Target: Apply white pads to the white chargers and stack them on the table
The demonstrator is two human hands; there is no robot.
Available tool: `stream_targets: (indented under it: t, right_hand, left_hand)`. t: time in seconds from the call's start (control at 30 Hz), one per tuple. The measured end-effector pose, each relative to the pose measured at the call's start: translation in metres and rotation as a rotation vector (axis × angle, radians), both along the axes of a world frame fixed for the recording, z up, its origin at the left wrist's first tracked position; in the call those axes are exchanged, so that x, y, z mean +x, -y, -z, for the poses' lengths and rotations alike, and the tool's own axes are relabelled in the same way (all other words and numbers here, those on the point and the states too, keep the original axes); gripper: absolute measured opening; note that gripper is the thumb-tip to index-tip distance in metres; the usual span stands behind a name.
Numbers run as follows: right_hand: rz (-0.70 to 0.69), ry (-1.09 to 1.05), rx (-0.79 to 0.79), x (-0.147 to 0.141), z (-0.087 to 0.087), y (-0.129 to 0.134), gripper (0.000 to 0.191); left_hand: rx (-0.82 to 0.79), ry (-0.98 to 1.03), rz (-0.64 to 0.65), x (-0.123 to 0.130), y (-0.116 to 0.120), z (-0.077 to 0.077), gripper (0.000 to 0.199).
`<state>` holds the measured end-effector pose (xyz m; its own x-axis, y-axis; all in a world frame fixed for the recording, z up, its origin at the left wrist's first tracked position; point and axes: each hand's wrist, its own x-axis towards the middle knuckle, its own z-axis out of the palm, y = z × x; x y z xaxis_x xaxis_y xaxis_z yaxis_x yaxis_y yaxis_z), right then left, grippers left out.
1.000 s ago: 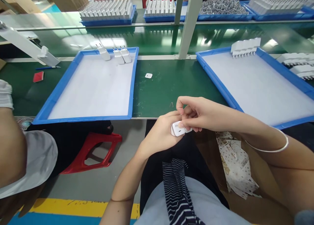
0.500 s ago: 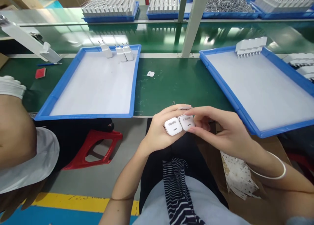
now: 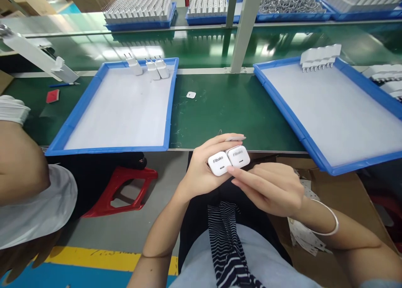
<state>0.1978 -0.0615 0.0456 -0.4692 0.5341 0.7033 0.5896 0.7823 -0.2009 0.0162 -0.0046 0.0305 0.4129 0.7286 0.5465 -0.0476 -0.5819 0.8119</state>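
Two white plug chargers (image 3: 219, 163) printed "Fibaks" sit side by side in my left hand (image 3: 199, 171). Its fingers wrap around them from behind, and the faces with the small port slots are toward me. My right hand (image 3: 273, 187) is just below and to the right. One extended fingertip touches the lower edge of the left charger near the seam; a second fingertip is slightly apart below it. The remaining fingers are curled, and nothing shows between the fingertips. The chargers' prongs are hidden.
A blue-rimmed tray (image 3: 171, 108) with several white plugs (image 3: 153, 70) is at left. Another blue tray (image 3: 282, 97) holds a white row of pieces (image 3: 320, 57). A small white cover (image 3: 191, 95) lies between them. A co-worker's arm (image 3: 21, 162) is at far left.
My right hand has let go of the right charger and moved down and left, its fingertip now at the left charger's lower edge. My left hand still holds both chargers.
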Motion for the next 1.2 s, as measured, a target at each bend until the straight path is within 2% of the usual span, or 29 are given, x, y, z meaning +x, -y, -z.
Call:
stream_targets:
  t: [0.17, 0.37, 0.53, 0.6, 0.7, 0.73, 0.8, 0.83, 0.9, 0.93, 0.97, 1.03, 1.1, 1.2]
  right_hand:
    - [0.009, 0.043, -0.012, -0.001, 0.005, 0.003, 0.043]
    - [0.045, 0.108, -0.036, 0.0, -0.003, 0.005, 0.038]
    - [0.046, 0.098, -0.062, -0.009, 0.0, 0.0, 0.034]
    - [0.023, 0.091, -0.062, -0.008, 0.003, 0.0, 0.035]
    - [-0.068, 0.04, -0.049, 0.009, -0.003, 0.0, 0.035]
    - [-0.069, 0.026, -0.061, 0.019, -0.008, -0.001, 0.036]
    - [0.022, 0.014, -0.156, 0.044, -0.021, -0.011, 0.04]
    - [0.116, 0.016, -0.224, 0.06, -0.029, -0.021, 0.039]
    - [0.367, 0.019, -0.379, 0.098, -0.043, -0.054, 0.035]
    - [0.509, 0.031, -0.417, 0.119, -0.047, -0.077, 0.035]
    - [0.657, 0.035, -0.45, 0.14, -0.05, -0.103, 0.036]
    - [0.924, -0.01, -0.529, 0.18, -0.048, -0.158, 0.043]
    - [1.125, -0.087, -0.636, 0.21, -0.038, -0.21, 0.057]
    - [1.241, -0.175, -0.694, 0.23, -0.017, -0.265, 0.075]
  left_hand:
    - [-0.068, 0.011, -0.033, 0.002, 0.004, -0.004, 0.037]
    - [-0.158, 0.041, -0.026, 0.006, 0.003, 0.0, 0.037]
    - [-0.164, 0.047, -0.06, 0.01, 0.003, 0.01, 0.04]
    - [-0.12, -0.007, -0.092, 0.002, 0.001, 0.006, 0.039]
    - [0.077, -0.274, -0.219, -0.028, -0.011, -0.018, 0.034]
    - [0.165, -0.431, -0.308, -0.043, -0.019, -0.03, 0.034]
    - [0.27, -0.93, -0.465, -0.075, -0.042, -0.053, 0.036]
    - [0.267, -1.232, -0.545, -0.091, -0.055, -0.063, 0.033]
    - [0.144, -1.757, -0.586, -0.117, -0.083, -0.074, 0.027]
    - [0.09, -1.905, -0.562, -0.127, -0.095, -0.074, 0.03]
    - [0.067, -1.957, -0.555, -0.135, -0.106, -0.07, 0.034]
    - [0.069, -1.869, -0.594, -0.144, -0.123, -0.055, 0.038]
    - [0.068, -1.702, -0.67, -0.145, -0.135, -0.035, 0.028]
    - [0.062, -1.525, -0.679, -0.142, -0.149, -0.013, 0.048]
